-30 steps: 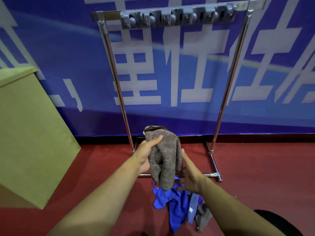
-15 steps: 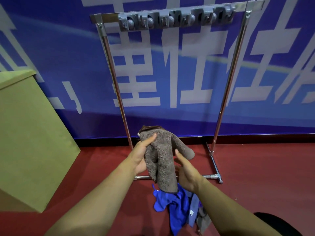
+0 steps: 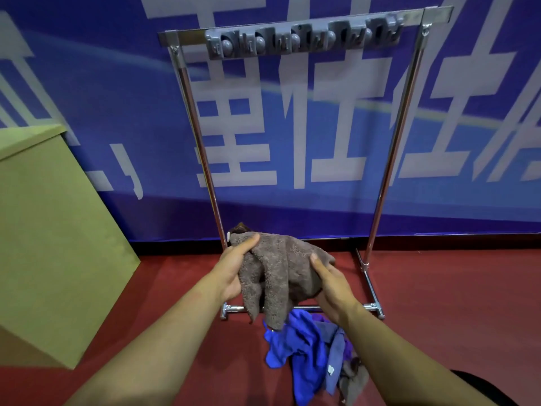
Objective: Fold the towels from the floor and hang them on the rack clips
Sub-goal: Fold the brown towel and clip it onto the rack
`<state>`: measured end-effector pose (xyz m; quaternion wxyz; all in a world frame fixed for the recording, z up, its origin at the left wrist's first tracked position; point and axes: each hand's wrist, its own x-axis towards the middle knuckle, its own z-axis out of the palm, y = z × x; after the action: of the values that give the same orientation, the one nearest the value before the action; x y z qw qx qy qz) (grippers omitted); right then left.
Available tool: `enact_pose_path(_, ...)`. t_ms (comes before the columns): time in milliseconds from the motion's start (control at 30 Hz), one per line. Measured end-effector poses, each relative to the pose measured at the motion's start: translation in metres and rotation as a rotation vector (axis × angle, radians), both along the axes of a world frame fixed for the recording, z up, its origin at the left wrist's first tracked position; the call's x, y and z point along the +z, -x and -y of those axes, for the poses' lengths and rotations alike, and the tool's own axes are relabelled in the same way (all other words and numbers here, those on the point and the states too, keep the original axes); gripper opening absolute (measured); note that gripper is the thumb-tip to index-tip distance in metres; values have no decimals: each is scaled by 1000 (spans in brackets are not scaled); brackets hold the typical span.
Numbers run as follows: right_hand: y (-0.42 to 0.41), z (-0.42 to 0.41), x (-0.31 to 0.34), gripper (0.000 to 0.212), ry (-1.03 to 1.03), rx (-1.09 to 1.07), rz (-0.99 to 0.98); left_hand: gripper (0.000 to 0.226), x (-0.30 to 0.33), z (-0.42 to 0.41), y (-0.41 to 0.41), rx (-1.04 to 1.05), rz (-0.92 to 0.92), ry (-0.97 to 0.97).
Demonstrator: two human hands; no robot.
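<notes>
A brown fluffy towel (image 3: 281, 273) hangs crumpled between both hands, in front of the rack's lower bar. My left hand (image 3: 234, 271) pinches its upper left corner with the thumb on top. My right hand (image 3: 330, 284) grips its right side, thumb on the cloth. Below, on the red floor, lies a heap with a bright blue towel (image 3: 304, 353), a greyish-blue one (image 3: 335, 358) and a brown-grey one (image 3: 352, 385). The chrome rack (image 3: 205, 159) stands against the wall. Its grey strip of clips (image 3: 301, 39) on the top bar holds nothing.
A tan cardboard box (image 3: 49, 230) stands at the left on the floor. A blue banner wall (image 3: 102, 92) with white characters is right behind the rack. A dark object (image 3: 480, 388) shows at the bottom right corner.
My right hand has moved from beside the hanging towel to gripping its right side, and both hands have spread the towel wider. The view has shifted slightly to the left.
</notes>
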<state>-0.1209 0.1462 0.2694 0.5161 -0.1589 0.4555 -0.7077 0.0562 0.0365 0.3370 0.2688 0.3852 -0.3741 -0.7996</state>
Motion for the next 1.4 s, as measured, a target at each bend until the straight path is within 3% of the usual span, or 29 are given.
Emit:
enact_pose_path(200, 32, 4, 10, 27, -59, -216, -153, 22, -4, 9, -13, 109, 69, 2)
enact_pose_path(400, 57, 2, 34, 19, -67, -147, -128, 12, 2, 14, -20, 169, 65, 59)
enact_pose_path(533, 65, -4, 51, 26, -130, -63, -316, 24, 4, 17, -19, 210, 101, 181)
enact_pose_path(667, 76, -11, 58, 20, -195, -79, -607, 33, -1, 24, -24, 256, 275, 298)
enact_pose_path(767, 77, -18, 71, 24, -214, -181, -719, 28, -1, 25, -27, 242, 342, 361)
enact_pose_path(900, 79, -25, 85, 27, -216, -311, -815, 44, 18, 13, -26, 382, 345, 474)
enact_pose_path(1000, 77, -29, 95, 32, -220, -367, -883, 41, 28, 7, -26, 461, 342, 552)
enact_pose_path(1167, 78, -31, 102, 38, -145, -408, -805, 18, 42, -3, -29, 571, 328, 659)
enact_pose_path(1267, 75, -32, 106, 47, -39, -380, -679, 15, 47, -5, -31, 589, 300, 683)
enact_pose_path(1400, 61, -37, 120, 41, 1, -382, -580, 16, 53, -8, -34, 619, 240, 667)
